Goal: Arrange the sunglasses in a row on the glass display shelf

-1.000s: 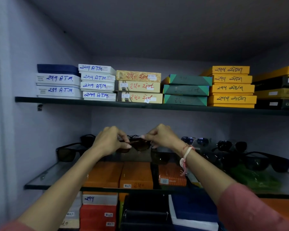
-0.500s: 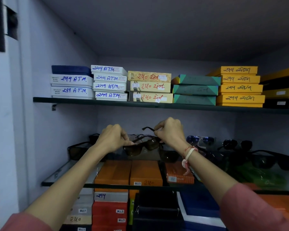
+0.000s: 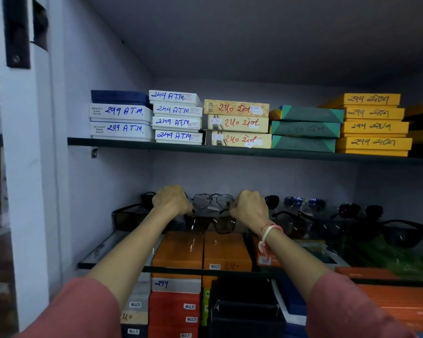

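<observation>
While our pink sleeves (image 3: 88,311) frame the view, we grasp a pair of brown sunglasses (image 3: 211,224) at its two ends, left hand (image 3: 172,201) and right hand (image 3: 250,206) both curled shut around it, lenses resting on the glass display shelf (image 3: 95,252). Just behind stand clear wire-framed glasses (image 3: 213,201); above, labelled boxes (image 3: 176,117) line the upper shelf (image 3: 132,143).
</observation>
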Available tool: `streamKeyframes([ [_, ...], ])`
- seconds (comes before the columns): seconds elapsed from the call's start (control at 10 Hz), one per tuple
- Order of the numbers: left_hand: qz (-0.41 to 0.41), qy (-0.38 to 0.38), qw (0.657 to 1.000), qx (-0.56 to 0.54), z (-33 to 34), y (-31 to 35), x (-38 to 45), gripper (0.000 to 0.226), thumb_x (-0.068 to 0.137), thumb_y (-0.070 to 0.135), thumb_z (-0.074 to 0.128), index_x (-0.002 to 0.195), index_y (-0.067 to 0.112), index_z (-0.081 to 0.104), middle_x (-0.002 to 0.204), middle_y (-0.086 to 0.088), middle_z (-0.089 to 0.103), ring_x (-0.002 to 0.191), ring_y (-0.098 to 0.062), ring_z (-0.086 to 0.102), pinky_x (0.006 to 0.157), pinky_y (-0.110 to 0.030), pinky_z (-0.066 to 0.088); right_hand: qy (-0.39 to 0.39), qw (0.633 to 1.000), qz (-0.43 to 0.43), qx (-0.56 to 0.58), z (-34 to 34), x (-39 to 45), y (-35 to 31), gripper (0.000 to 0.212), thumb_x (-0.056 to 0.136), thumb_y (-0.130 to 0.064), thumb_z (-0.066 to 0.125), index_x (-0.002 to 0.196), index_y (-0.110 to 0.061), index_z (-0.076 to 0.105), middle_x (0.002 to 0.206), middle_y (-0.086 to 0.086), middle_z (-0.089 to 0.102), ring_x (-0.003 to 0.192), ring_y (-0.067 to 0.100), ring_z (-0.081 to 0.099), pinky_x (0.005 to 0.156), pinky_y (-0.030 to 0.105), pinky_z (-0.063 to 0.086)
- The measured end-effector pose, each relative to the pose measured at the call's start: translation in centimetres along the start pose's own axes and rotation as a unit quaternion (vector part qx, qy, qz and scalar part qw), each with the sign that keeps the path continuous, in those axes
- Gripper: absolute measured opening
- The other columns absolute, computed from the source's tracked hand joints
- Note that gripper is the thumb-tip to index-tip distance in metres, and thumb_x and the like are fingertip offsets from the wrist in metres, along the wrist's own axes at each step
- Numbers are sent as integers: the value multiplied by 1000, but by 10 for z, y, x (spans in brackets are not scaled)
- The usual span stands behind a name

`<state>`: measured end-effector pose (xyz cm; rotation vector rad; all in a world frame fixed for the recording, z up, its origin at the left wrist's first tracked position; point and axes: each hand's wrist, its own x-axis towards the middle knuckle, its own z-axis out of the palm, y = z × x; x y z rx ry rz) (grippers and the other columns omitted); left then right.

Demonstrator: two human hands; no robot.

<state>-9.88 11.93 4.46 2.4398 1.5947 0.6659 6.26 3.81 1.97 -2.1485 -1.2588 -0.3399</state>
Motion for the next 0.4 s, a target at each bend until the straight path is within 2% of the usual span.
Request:
streamKeyframes([
  [0.1,-2,-6,1000,18,2,1,3,26,77,32,76,86,10,68,79,-3,60,74,-20,58,63,-29,46,-9,1000,6,3,4,2,2,16,85,-15,69,95,-2,72,93,14,73,89,31,71,78,40,61],
  [0.2,-6,1,1000,23,0,3,-1,34,77,42,76,77,11,62,73,-1,58,73,-19,58,62,-29,45,-7,1000,-15,14,-2,-3,4,22,89,-24,67,103,-10,76,99,11,76,91,28,71,80,36,60],
  [0.3,4,28,999,-22,0,6,-11,46,85,53,62,77,8,62,72,-5,63,74,-23,62,64,-31,49,18,997,-43,61,-19,-16,7,26,91,-32,63,108,-19,77,99,8,78,86,27,73,77,39,61],
  [0.4,70,88,988,-108,-1,7,-39,48,93,52,49,102,10,71,92,-9,74,82,-23,67,69,-31,50,68,990,-60,109,-52,-35,22,28,91,-38,62,112,-24,76,97,5,79,86,23,73,78,41,61],
])
